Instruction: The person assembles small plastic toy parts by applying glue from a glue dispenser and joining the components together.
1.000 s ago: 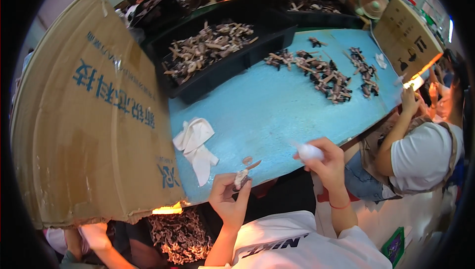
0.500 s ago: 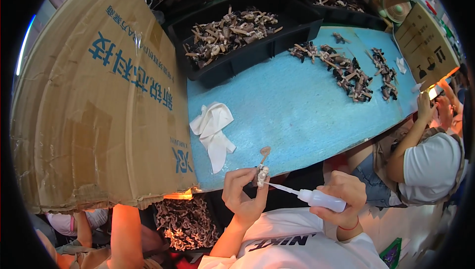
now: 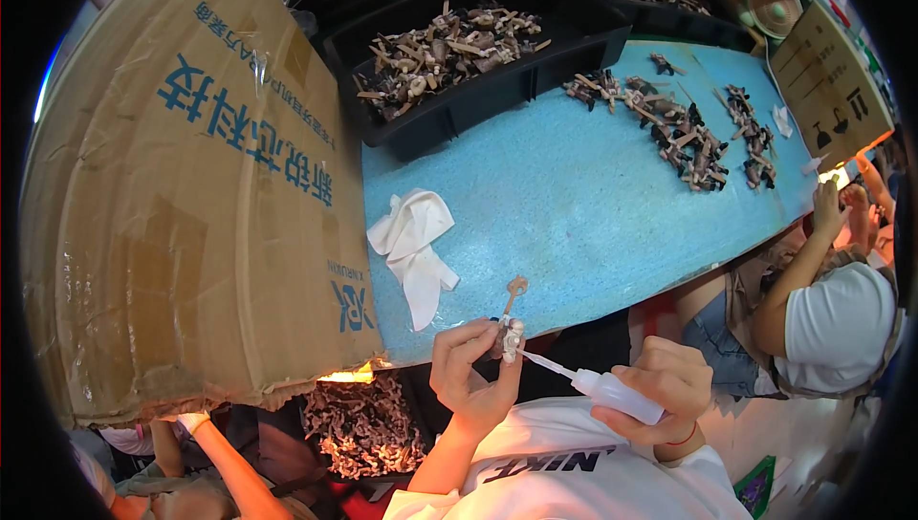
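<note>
Between the thumb and fingers of my left hand (image 3: pixel 470 375) is a small figurine (image 3: pixel 513 336), pale in front, with a thin brown stick-like part pointing up from it. My right hand (image 3: pixel 665 391) is wrapped round a white squeeze bottle (image 3: pixel 617 396) lying slantwise. Its long thin nozzle (image 3: pixel 545 361) points left, and the tip meets or nearly meets the figurine's side. Both hands are at the near edge of the blue table (image 3: pixel 564 205). A crumpled white cloth (image 3: pixel 413 238) lies on the table, beyond my left hand.
A large cardboard box (image 3: pixel 191 224) walls off the left side. At the back, a black bin (image 3: pixel 478 99) holds many similar figurines; more lie in clusters (image 3: pixel 688 142) at the right. Below the table edge is a bin of brown parts (image 3: pixel 368 429). Another person (image 3: pixel 832 314) sits at right.
The figurine has turned slightly in my left hand, and the bottle has shifted a little to the left and down. At lower left, another person's arm has moved.
</note>
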Demonstrator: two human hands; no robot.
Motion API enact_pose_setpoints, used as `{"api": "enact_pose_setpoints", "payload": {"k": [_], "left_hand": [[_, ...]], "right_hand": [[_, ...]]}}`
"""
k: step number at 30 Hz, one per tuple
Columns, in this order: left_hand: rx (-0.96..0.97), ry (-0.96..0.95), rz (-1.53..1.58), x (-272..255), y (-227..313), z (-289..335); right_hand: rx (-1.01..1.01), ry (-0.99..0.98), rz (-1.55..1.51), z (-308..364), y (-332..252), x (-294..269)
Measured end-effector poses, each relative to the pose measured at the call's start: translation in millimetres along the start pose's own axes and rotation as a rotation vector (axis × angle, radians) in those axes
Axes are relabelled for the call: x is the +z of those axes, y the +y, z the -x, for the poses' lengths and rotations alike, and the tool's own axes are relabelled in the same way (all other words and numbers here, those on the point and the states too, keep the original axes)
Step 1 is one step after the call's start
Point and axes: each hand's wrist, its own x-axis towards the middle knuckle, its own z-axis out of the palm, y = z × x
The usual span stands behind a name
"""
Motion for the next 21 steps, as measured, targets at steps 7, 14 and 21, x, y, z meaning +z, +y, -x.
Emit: {"api": "enact_pose_setpoints", "payload": {"k": [7, 14, 21], "left_hand": [[0.038, 0.005, -0.057, -0.8, -3.7, 2.4], [-0.022, 0.020, -0.016, 0.1, -2.8, 4.5], [-0.133, 0.029, 0.112, 1.7, 0.9, 5.5]], "right_hand": [[0.003, -0.025, 0.024, 0.0, -1.0, -0.9], [0.013, -0.020, -0.024, -0.2, 1.2, -1.1], [0.035, 0.077, -0.093, 5.2, 5.5, -1.5]]}}
